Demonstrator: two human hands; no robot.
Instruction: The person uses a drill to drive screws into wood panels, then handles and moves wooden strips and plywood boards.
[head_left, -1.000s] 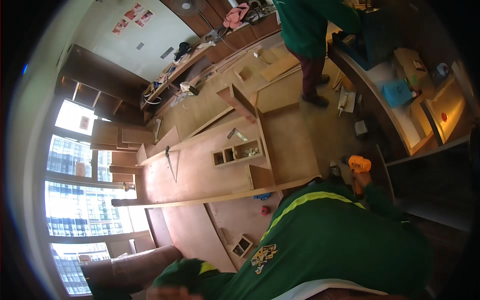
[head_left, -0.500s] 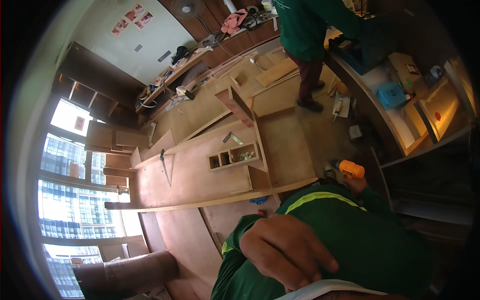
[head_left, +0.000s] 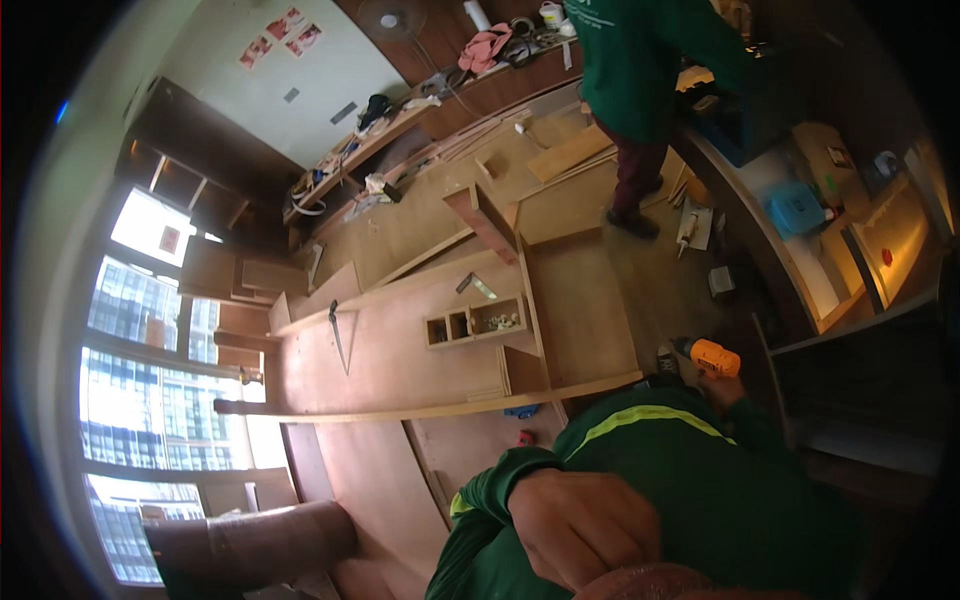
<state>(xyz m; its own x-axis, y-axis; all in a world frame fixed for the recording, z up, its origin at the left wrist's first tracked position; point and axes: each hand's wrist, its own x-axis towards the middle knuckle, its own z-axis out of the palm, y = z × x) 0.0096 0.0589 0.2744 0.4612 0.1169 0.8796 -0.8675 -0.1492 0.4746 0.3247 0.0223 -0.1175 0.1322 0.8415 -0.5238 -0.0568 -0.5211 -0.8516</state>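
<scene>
"What takes up most of the room?"

"A long wooden cabinet frame (head_left: 430, 411), lying flat across the middle."

"And after that?"

"A co-worker in a green top (head_left: 635, 75), standing beyond it at the upper right. Then a thick brown roll (head_left: 280, 540) at the lower left, near the windows."

"Anything on the frame?"

"A wooden box with compartments (head_left: 478, 337), small things inside it."

"Where's the drill?"

"The orange cordless drill (head_left: 715, 358) is out on the person's right, nose pointing left."

"And the hands?"

"The right hand (head_left: 718, 388) grips the drill's handle. The left hand (head_left: 585, 520) is curled before the chest; its fingertips are hidden, so I can't tell whether it holds anything."
</scene>
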